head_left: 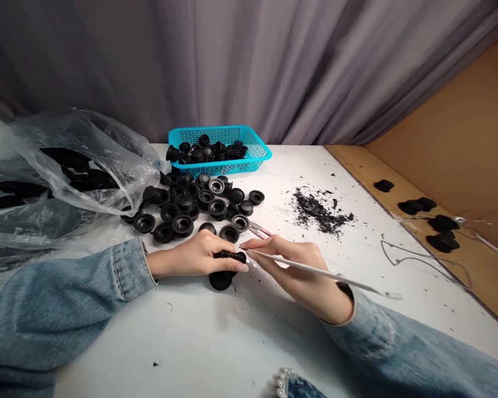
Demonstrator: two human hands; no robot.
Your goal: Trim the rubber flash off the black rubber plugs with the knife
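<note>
My left hand point(195, 257) is closed round a black round rubber part point(224, 271) and presses it on the white table point(232, 342). My right hand point(299, 265) pinches a thin silvery blade tool point(323, 272), whose tip meets the part at its top edge. The tool's long handle runs back to the right over my wrist. A pile of the same black ring-shaped parts point(199, 204) lies just beyond my hands.
A turquoise basket point(257, 152) with more black parts stands at the back. A clear plastic bag point(66, 166) of parts slumps at the left. Black shavings point(321, 210) lie right of the pile. Small scissors point(259, 228) lie by the pile. Brown cardboard point(440, 166) with several parts borders the right.
</note>
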